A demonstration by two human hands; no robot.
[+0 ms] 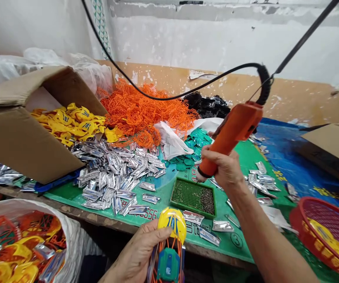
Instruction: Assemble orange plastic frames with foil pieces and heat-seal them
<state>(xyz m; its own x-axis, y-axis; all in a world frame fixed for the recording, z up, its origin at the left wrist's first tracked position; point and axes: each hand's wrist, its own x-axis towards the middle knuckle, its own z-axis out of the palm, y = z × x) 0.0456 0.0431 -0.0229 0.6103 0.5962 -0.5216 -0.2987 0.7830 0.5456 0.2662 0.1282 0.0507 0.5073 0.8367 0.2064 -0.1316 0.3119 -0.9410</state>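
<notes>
In my left hand (pixel 140 249), near the table's front edge, is a toy car body (pixel 169 259) with a yellow nose, an orange frame, a green centre piece and silver sides. My right hand (pixel 225 167) is wrapped round an orange electric screwdriver (pixel 231 127) that hangs from a cable. The screwdriver's lower end points down over a green tray (pixel 175 202) with small dark screws (pixel 207 200) heaped at its right side. Silver panels (pixel 209 236) lie around the tray.
Silver parts (pixel 110 181), yellow parts (pixel 72 122) in a cardboard box (pixel 24 133), orange frames (pixel 146 110) and green pieces (pixel 199 139) are piled behind. A white sack (pixel 78 236) stands front left. A red basket (pixel 302 232) sits at right. A black cable (pixel 157 98) crosses above.
</notes>
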